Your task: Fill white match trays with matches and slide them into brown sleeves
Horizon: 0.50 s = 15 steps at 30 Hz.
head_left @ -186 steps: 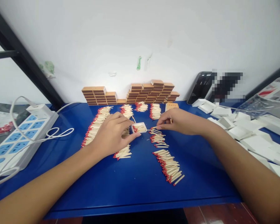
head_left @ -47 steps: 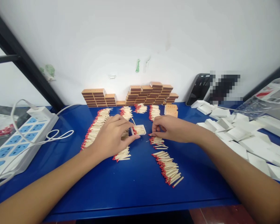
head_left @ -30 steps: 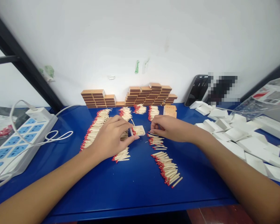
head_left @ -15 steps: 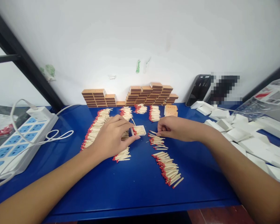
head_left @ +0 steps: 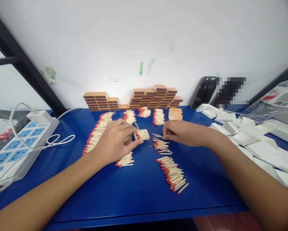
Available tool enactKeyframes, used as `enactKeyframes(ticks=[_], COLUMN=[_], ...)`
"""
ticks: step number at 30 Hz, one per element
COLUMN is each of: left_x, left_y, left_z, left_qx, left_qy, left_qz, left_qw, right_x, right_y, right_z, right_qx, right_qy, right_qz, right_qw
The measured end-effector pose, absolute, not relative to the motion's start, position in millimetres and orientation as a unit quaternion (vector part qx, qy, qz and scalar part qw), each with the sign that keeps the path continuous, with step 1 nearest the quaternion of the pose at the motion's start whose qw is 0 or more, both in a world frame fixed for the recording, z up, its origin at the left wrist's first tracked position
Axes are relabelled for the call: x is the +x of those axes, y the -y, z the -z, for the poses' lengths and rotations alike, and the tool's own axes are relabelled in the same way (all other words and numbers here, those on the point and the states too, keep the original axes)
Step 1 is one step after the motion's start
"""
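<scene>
My left hand grips a small white matchbox tray between thumb and fingers. Red-tipped matches lie inside it. To the right, my right hand has its fingertips pinched on the end of a match, whose head points left. Just below those fingers is a small pile of matches, and nearer the front edge a longer row of matches. Beneath and beside my left hand lie more matches, partly hidden by it.
Stacked matchboxes line the wall. Flat orange matchbox sleeves lie before them. Several white trays are heaped on the right. A phone leans on the wall. A power strip with a white cable stands left on the blue table.
My right hand has shifted very slightly, and a match now sticks out left from its fingertips, apart from the small pile. My left hand keeps the tray in place.
</scene>
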State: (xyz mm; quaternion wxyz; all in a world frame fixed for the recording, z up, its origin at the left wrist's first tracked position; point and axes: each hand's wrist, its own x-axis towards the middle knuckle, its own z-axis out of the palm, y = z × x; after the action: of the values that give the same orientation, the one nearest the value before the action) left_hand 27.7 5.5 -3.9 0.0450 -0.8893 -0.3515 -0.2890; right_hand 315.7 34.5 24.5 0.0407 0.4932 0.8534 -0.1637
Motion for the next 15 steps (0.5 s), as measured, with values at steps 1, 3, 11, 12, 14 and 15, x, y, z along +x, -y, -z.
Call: enactKeyframes(ticks=[1,3,11,12,14,15], left_x=[27.4,27.0,27.7,27.8,27.8,27.7], left_y=[-5.8,-6.2,-5.8,-5.7,-5.5,-5.3], left_z=[4.2,4.8,4.3,4.2,4.0,4.0], left_qx=[-0.89,-0.89,-0.889,-0.889,-0.889,-0.889], left_qy=[0.351,0.351,0.35,0.35,0.349,0.348], left_qz=[0.288,0.287,0.29,0.291,0.293,0.294], left_qw=[0.045,0.046,0.045,0.046,0.047,0.047], right_x=[316.5,318.0,314.5,313.1,310.1,308.7], right_y=[-34.0,-33.7,-34.1,-33.5,-32.5,-32.1], right_z=[-25.1,-25.8,-30.8,-31.7,-32.9,-33.0], right_qx=[0.489,0.484,0.466,0.461,0.45,0.445], right_qy=[-0.855,-0.859,-0.863,-0.863,-0.863,-0.863], right_qz=[0.165,0.165,0.187,0.195,0.21,0.217], right_qw=[0.042,0.033,-0.053,-0.065,-0.087,-0.097])
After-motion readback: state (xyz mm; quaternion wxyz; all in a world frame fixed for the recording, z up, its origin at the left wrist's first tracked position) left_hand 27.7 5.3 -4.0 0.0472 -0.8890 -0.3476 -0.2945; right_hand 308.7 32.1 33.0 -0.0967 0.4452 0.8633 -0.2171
